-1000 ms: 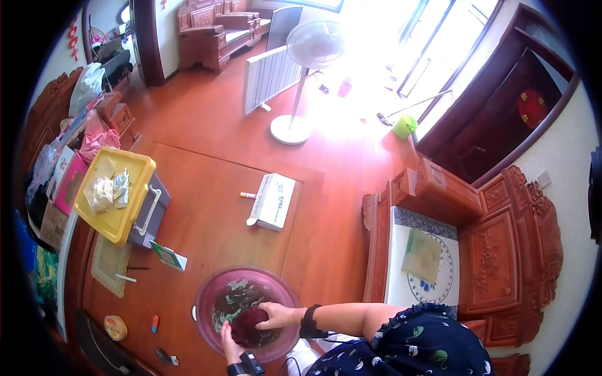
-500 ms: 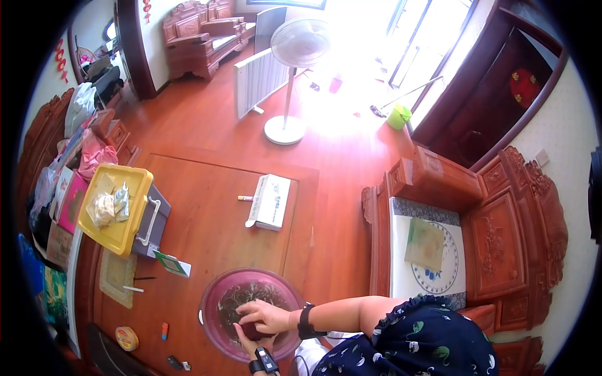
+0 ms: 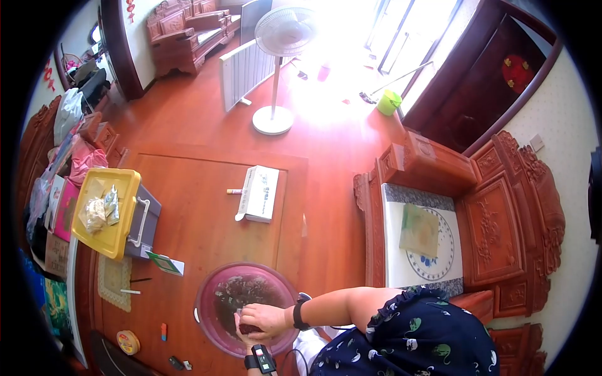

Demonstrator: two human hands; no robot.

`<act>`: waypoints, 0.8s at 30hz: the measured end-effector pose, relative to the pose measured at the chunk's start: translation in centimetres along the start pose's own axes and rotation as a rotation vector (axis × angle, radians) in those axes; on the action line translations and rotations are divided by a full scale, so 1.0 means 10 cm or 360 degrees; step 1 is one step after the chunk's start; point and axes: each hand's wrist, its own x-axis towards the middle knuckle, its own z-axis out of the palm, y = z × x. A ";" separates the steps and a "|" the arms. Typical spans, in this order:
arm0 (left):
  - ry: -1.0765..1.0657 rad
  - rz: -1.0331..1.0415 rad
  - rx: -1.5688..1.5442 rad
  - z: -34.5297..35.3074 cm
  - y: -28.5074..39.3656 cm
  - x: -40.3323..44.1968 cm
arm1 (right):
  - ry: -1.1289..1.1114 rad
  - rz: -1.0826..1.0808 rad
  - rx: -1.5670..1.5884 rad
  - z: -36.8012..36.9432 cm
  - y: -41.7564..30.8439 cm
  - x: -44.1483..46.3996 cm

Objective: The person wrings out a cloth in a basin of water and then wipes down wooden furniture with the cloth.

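Observation:
A pinkish-purple basin (image 3: 210, 285) holds murky brown water (image 3: 248, 291) with pale bits or foam on its surface. Over the basin's near side, my two hands are together around a dark reddish-brown lump (image 3: 249, 328), whose kind I cannot make out. My right hand (image 3: 266, 318) lies across the top of it with bent fingers. Beneath and to the left, my left hand (image 3: 242, 332) supports the lump and is partly hidden by the right. Both wrists wear black bands, the left with a small device.
A white box (image 3: 260, 194) lies on the wooden table (image 3: 194, 207). At the left stands a grey bin with a yellow lid (image 3: 116, 241) bearing plastic packets. A small green-and-white card (image 3: 166, 263), a round tin (image 3: 128, 342) and a lighter-like item (image 3: 164, 331) are nearby.
My hands have shifted around the lump, and more of its dark surface shows between them. My right fingers are drawn closer together. The whole view has moved slightly.

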 end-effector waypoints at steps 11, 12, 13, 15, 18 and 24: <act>0.0042 -0.0035 0.0147 -0.04 0.03 0.08 | 0.0112 0.0227 -0.0032 0.13 -0.06 0.14; 0.0049 -0.0041 0.0168 -0.05 0.02 0.10 | 0.0123 0.0343 -0.0061 0.19 -0.03 0.15; 0.0055 -0.0048 0.0184 -0.05 0.02 0.12 | 0.0145 0.0465 -0.0030 0.25 -0.01 0.17; 0.0056 -0.0057 0.0243 -0.08 0.01 0.15 | 0.0165 0.0710 0.0070 0.26 0.03 0.22; 0.0099 0.0007 0.0465 -0.18 0.00 0.23 | 0.0007 0.1169 0.0391 0.14 0.15 0.34; 0.0528 0.0255 0.1520 -0.59 0.24 0.34 | -0.0038 0.1184 0.0616 0.13 0.58 0.27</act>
